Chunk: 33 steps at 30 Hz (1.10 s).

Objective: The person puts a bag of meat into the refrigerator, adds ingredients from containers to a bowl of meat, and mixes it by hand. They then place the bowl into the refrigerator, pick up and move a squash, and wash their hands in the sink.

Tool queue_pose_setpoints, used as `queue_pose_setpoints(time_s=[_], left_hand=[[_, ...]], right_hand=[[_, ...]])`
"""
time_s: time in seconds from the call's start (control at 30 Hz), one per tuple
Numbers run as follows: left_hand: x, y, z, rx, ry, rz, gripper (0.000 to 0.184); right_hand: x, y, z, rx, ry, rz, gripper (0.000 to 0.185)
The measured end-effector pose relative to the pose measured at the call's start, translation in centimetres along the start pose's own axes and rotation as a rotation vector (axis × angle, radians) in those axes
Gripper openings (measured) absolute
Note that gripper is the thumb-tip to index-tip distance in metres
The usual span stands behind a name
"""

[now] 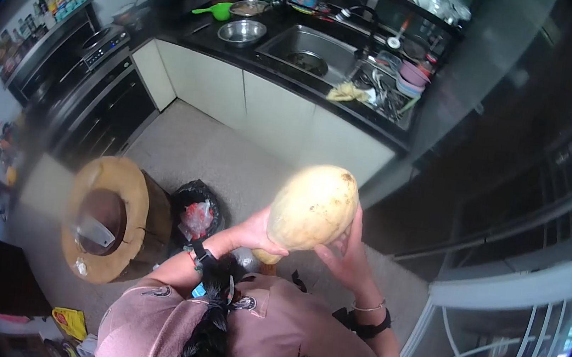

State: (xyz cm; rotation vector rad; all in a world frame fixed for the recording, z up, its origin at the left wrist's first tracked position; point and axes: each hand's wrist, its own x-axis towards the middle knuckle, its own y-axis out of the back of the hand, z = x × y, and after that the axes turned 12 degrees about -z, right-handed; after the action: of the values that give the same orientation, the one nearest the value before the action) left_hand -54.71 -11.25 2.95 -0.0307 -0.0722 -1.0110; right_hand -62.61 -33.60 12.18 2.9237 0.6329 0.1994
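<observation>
A large pale-yellow squash with brownish marks is raised in front of my chest. My left hand is closed against its lower left side, thumb along the underside. On the lower right, my right hand supports it with curved fingers, some hidden behind it. A narrower yellowish part shows below, partly covered by my left hand. Both hands appear to carry the squash's weight.
A round wooden chopping block with a cleaver stands at left, beside a black-lined trash bin. Ahead, the dark counter holds a sink, a metal bowl and a yellow cloth. A glass-paned door is at right.
</observation>
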Motion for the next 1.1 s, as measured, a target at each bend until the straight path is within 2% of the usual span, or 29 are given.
queue_pose_setpoints(time_s=[0.07, 0.2, 0.27, 0.3, 0.37, 0.4, 0.47, 0.5, 0.6, 0.73, 0.83, 0.93, 1.0, 1.1], left_hand=[[1.1, 2.1, 0.4, -0.02, -0.013, 0.058, 0.098], [3.1, 6.7, 0.6, 0.028, -0.015, 0.106, 0.105], [4.0, 8.5, 1.2, -0.075, -0.035, 0.165, 0.097], [4.3, 9.5, 0.4, -0.118, 0.009, 0.205, 0.09], [4.6, 11.9, -0.7, -0.189, 0.002, 0.296, 0.089], [5.2, 13.4, -0.7, -0.249, -0.022, 0.366, 0.088], [6.2, 15.7, 0.1, -0.253, -0.041, 0.454, 0.088], [6.6, 16.9, 0.6, -0.31, -0.108, 0.548, 0.088], [6.3, 19.8, 1.1, -0.385, -0.208, 0.74, 0.088], [3.4, 21.7, -0.8, -0.46, -0.208, 1.014, 0.087], [1.8, 23.7, 1.7, -0.404, -0.196, 1.132, 0.088], [-0.6, 27.2, 1.1, -0.256, -0.163, 1.253, 0.085], [-2.4, 30.2, -0.2, -0.269, -0.147, 1.26, 0.085], [-3.9, 34.2, 0.4, -0.308, -0.206, 1.277, 0.088]], right_hand=[[2.9, 1.2, 0.7, 0.087, 0.021, 0.003, 0.102], [8.8, 4.6, 1.7, 0.121, 0.023, -0.111, 0.1], [12.0, 6.2, 2.4, 0.026, 0.065, -0.17, 0.089], [13.5, 7.3, 3.0, 0.033, 0.068, -0.191, 0.089], [16.9, 9.1, 3.9, 0.039, 0.068, -0.241, 0.071], [18.7, 10.2, 4.8, 0.034, 0.079, -0.268, 0.071], [22.8, 12.4, 7.3, 0.153, -0.085, -0.328, 0.055], [24.7, 13.3, 8.3, 0.071, -0.119, -0.307, 0.045], [30.4, 15.5, 12.3, -0.074, -0.127, -0.4, 0.038], [37.6, 15.6, 14.6, -0.088, -0.164, -0.572, 0.036], [43.5, 14.7, 16.0, -0.115, -0.173, -0.639, 0.037], [48.5, 12.5, 19.4, -0.085, -0.169, -0.603, 0.036], [52.8, 11.1, 20.3, -0.149, -0.064, -0.565, 0.036], [57.9, 8.9, 22.0, -0.149, -0.083, -0.52, 0.036]])
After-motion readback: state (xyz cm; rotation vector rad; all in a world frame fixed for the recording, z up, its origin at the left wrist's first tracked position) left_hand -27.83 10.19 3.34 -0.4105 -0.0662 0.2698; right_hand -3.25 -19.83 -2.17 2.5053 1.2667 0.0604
